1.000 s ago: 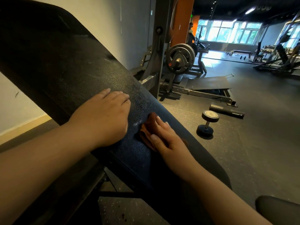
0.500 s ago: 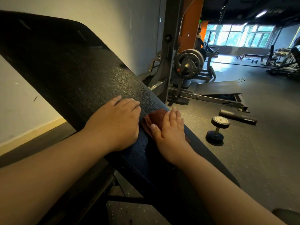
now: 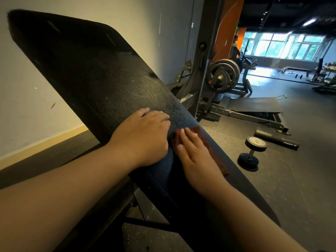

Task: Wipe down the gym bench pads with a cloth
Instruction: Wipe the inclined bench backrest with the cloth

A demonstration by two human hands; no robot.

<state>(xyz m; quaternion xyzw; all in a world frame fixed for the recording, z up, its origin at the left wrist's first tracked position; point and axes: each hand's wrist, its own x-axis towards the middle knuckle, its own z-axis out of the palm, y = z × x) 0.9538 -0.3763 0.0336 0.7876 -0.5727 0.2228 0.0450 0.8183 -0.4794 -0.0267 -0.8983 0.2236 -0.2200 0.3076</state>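
Note:
A black textured bench pad point(image 3: 101, 79) slopes from upper left down to lower right across the view. A reddish-brown cloth point(image 3: 205, 140) lies on the pad's right side. My right hand point(image 3: 196, 157) presses flat on the cloth with straight fingers, covering most of it. My left hand point(image 3: 143, 137) rests palm down on the pad just left of the cloth, fingers slightly bent over the pad's surface and holding nothing.
A dumbbell point(image 3: 251, 151) and a black roller point(image 3: 276, 140) lie on the rubber floor to the right. A rack with a weight plate point(image 3: 222, 74) stands behind the bench. A white wall point(image 3: 36, 106) is on the left. A person stands far back.
My right hand has slid the cloth up the pad toward my left hand, and its fingers now point up the pad. The camera view has shifted slightly.

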